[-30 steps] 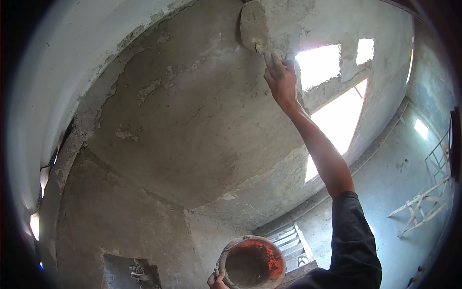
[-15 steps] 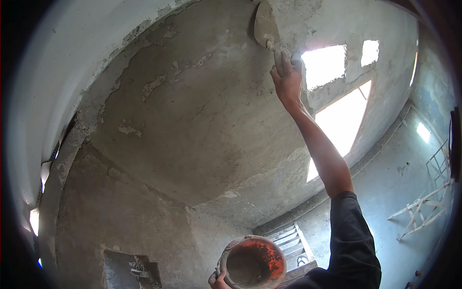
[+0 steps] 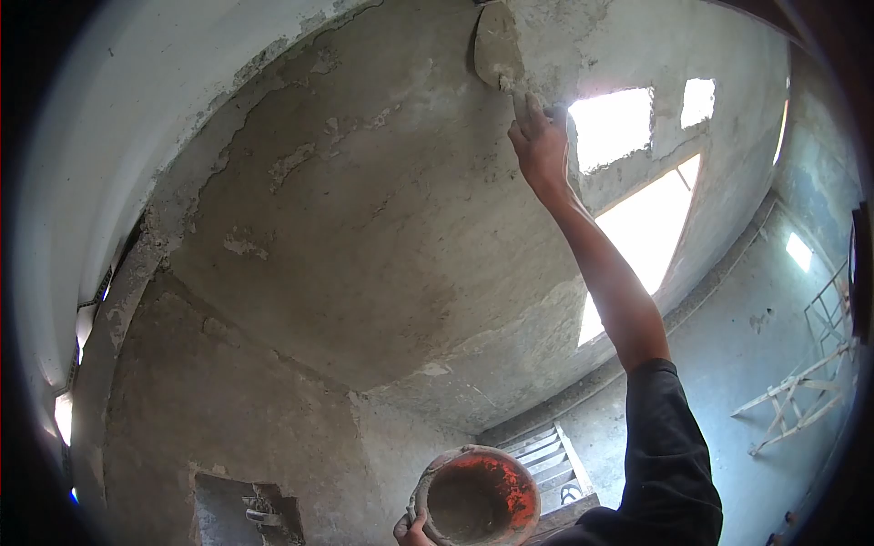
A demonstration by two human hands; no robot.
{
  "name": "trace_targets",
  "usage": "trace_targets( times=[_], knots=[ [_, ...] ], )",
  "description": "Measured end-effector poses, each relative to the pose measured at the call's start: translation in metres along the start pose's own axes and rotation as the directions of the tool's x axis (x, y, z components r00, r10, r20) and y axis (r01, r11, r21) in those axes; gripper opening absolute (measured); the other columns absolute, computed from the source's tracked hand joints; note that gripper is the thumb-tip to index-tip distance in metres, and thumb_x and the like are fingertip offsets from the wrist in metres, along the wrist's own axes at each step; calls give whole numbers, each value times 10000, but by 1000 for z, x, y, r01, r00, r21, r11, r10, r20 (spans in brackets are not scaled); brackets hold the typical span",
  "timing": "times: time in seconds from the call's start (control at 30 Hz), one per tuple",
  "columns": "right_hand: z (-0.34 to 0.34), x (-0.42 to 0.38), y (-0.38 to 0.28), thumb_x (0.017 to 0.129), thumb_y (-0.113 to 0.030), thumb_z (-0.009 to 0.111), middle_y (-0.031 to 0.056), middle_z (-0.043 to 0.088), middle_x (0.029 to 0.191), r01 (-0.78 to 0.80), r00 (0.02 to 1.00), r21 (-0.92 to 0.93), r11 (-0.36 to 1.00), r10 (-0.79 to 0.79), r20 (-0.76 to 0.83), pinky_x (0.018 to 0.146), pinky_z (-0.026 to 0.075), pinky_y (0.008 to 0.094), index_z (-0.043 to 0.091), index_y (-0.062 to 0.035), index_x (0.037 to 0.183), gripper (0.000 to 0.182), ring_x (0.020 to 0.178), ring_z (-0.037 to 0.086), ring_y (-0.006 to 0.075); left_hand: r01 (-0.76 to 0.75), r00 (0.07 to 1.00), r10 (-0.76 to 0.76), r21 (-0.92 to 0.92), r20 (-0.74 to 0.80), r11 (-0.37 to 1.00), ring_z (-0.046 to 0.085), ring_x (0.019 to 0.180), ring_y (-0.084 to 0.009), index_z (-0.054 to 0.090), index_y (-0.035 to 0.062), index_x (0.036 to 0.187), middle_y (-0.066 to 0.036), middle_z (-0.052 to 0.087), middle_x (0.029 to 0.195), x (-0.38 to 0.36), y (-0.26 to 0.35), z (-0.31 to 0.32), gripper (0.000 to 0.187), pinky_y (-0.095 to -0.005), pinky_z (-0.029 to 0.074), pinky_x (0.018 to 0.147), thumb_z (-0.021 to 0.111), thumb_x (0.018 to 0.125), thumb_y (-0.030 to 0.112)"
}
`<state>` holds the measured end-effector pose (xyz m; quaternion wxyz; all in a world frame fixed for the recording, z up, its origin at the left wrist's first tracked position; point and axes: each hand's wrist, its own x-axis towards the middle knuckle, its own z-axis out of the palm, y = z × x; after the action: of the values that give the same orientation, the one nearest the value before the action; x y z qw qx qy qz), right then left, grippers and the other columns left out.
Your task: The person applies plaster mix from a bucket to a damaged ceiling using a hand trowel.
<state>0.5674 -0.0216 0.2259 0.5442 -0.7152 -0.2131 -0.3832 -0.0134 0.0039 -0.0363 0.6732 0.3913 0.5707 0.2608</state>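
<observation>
My right hand (image 3: 543, 150) is raised high at the top of the view, its fingers wrapped round the handle of a trowel (image 3: 498, 50). The trowel's mortar-smeared blade lies close against the grey plastered wall (image 3: 355, 209), left of a bright square opening. At the bottom, my left hand (image 3: 414, 530) grips the left rim of a round bucket (image 3: 533, 500). Its inside is orange-red and crusted with grey mortar, and it is tilted so that its mouth faces me. Only part of the left hand shows at the frame's lower edge.
Bright openings (image 3: 614, 127) pierce the wall on the right. Wooden slats (image 3: 551, 464) stand behind the bucket. A pale trestle-like frame (image 3: 792, 405) leans at far right. A recess (image 3: 238, 511) with a bracket-like piece is cut into the lower left wall.
My right hand and the trowel have shifted very slightly to the left along the wall. The left hand and bucket stay almost where they were.
</observation>
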Motion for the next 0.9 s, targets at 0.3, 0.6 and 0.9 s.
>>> trace_targets(
  times=[0.3,0.6,0.9],
  knots=[
    [-6,3,-4,794,-138,686,196,520,1034,34,999,-38,999,-34,3,790,476,418,525,-25,1295,538,910,556,336,8,997,-6,-23,81,1000,512,1091,-273,553,11,1202,-73,559,1185,-5,7,4,377,-425,421,930,612,831,42],
    [-28,-24,-7,805,-149,691,175,547,1037,32,999,16,999,-32,-1,801,490,392,521,-34,1297,533,908,579,320,-82,996,83,6,-18,997,551,1007,-254,596,-30,1112,-87,594,1073,-22,19,17,309,-387,439,896,640,826,77],
    [-191,-246,-12,850,-181,523,68,600,870,-971,193,141,192,286,939,499,471,252,529,13,1219,417,591,557,121,-230,973,233,155,-1,961,508,1176,-261,521,-86,1247,-139,539,1280,-21,31,11,522,-359,356,1038,689,773,57]
  ],
)
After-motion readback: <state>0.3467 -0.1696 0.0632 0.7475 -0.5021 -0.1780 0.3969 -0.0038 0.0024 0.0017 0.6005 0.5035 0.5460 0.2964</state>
